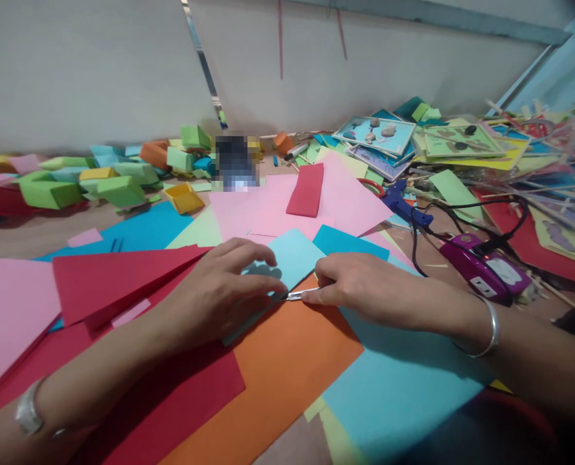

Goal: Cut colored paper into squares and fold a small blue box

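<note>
My right hand (348, 284) is closed around a thin silvery tool (295, 295), mostly hidden by the fingers, so its exact kind cannot be told. The tool's tip lies along the edge of a light blue paper (292, 248), over an orange sheet (287, 361). My left hand (229, 281) rests on the same light blue paper, fingers curved and apart, with the fingertips close to the tool's tip. Beneath my right forearm spreads a larger light blue sheet (403, 381). Red paper (171, 387) lies under my left forearm.
Folded paper boxes (127, 190) line the back left. Pink sheets (272, 206) carry a red folded strip (306, 190). To the right are a blue glue gun (406, 203), a purple power strip (485, 268) with a black cord, and piled framed crafts (377, 132).
</note>
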Motion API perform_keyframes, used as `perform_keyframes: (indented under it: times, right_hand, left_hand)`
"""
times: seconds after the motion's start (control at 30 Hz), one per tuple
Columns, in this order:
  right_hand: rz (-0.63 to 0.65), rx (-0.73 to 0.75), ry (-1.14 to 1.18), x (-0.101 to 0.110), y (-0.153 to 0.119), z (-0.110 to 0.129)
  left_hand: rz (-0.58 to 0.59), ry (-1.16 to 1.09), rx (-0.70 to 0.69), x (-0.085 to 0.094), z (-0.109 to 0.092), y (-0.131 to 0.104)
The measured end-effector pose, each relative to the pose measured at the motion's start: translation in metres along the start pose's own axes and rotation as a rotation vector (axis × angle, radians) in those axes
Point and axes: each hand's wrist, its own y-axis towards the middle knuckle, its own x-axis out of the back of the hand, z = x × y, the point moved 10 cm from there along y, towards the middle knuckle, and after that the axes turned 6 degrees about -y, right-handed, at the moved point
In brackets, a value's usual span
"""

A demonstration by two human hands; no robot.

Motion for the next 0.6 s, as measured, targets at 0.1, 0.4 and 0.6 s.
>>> perform_keyframes:
  times: [0.1,0.4,0.6]
  right_hand:
    - [0.013,-0.004,0.015,-0.001,-0.001,-0.001]
    - [0.045,0.183,-0.071,-0.003,-0.001,0.004]
    - [0.081,0.099,-0.01,-0.006,0.0,0.005]
  left_hand:
    - [0.212,-0.149,0.06,-0.007,0.009,-0.004]
    - [0.362,-0.239,0.167,-0.014,0.027,-0.013]
    - [0.368,-0.247,0.167,-0.018,0.03,-0.014]
